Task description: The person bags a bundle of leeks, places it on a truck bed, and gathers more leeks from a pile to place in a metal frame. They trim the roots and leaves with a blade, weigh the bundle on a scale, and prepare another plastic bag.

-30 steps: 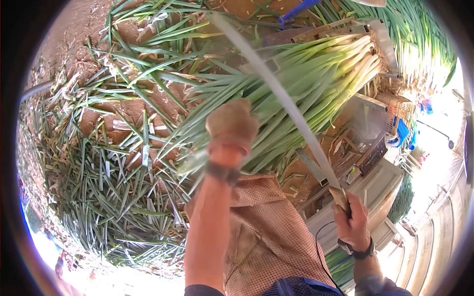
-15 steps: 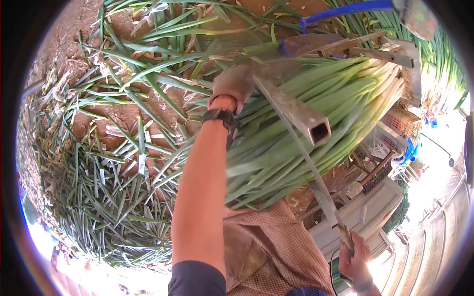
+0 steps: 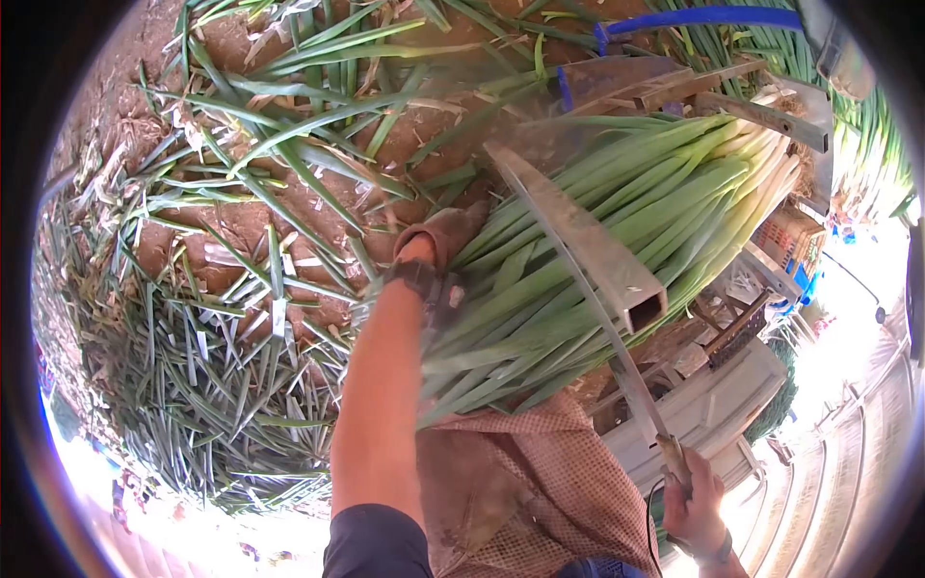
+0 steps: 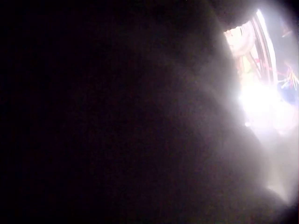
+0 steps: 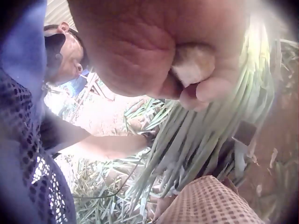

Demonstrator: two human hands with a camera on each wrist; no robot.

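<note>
A large bundle of long green onions point(image 3: 578, 222) lies with pale root ends at the upper right and leaves toward me. My gloved left hand point(image 3: 443, 233) is against the far edge of the leaves, its fingers partly hidden. The left wrist view is mostly dark. In my right hand point(image 3: 696, 511) I grip the handle of a long knife point(image 3: 631, 380); the right wrist view shows fingers curled round the pale handle point(image 5: 194, 64). The thin blade runs across the leaves, close along a square metal tube point(image 3: 588, 241) that lies over the bundle.
Cut leaf pieces point(image 3: 231, 385) cover the ground on the left. A blue bar point(image 3: 703, 19) and metal frame parts point(image 3: 771, 120) surround the root ends. More onions point(image 3: 872, 135) stand at the upper right. A brown mesh apron point(image 3: 540, 482) covers my lap.
The metal tube has come down across the leaves, and the knife now lies along it. My left hand moved from over the leaves to their far edge, then back a little toward me.
</note>
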